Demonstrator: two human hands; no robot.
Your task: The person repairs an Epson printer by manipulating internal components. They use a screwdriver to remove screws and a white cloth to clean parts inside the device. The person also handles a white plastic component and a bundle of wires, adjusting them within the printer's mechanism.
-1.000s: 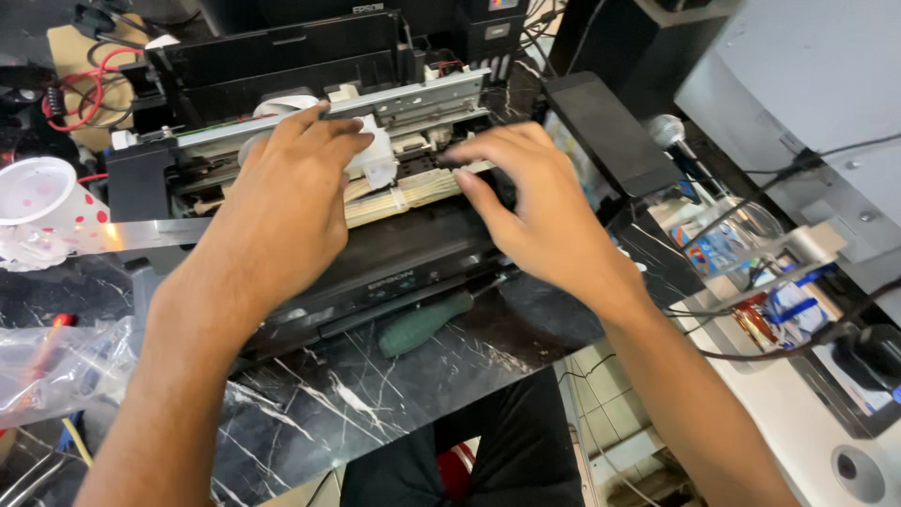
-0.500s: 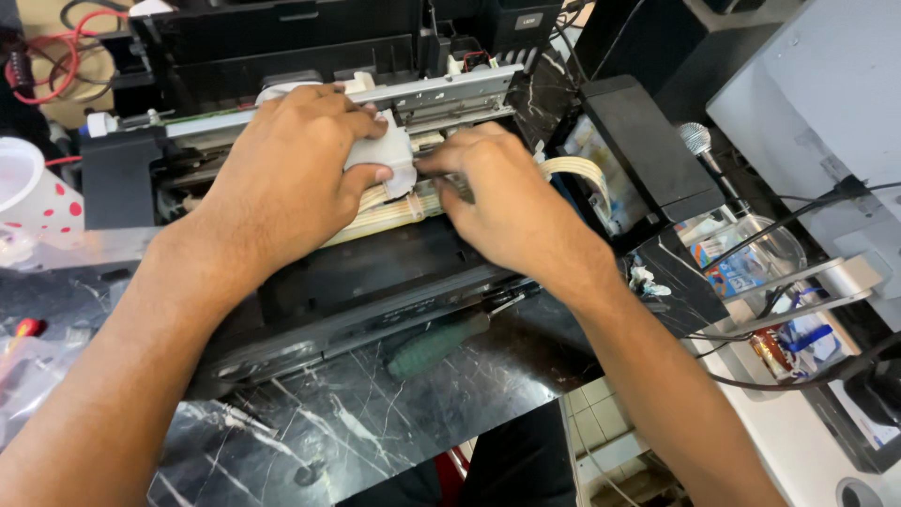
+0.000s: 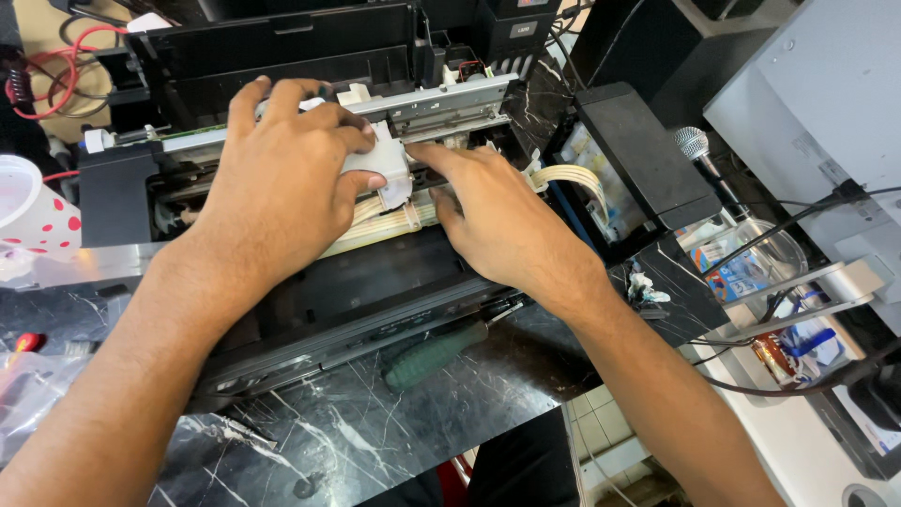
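An opened black printer (image 3: 375,291) lies on a dark marble table (image 3: 375,441) with its insides showing. My left hand (image 3: 282,183) is wrapped over a white carriage part (image 3: 389,169) on the metal rail (image 3: 441,103), thumb and fingers closed on it. My right hand (image 3: 493,221) rests beside it to the right, its fingertips pushed in under the rail next to the white part. A pale flat ribbon cable (image 3: 385,223) runs beneath both hands and loops out on the right (image 3: 572,176).
A green-handled screwdriver (image 3: 436,355) lies against the printer's front edge. A black ink tank unit (image 3: 643,164) stands at the right with a microphone (image 3: 694,145) and cables behind it. A white cup with red dots (image 3: 33,216) is at the left. Grey equipment (image 3: 817,103) fills the far right.
My right hand has slid left along the rail until its fingers meet the white part. My left hand has closed more tightly over that part. The view has shifted closer.
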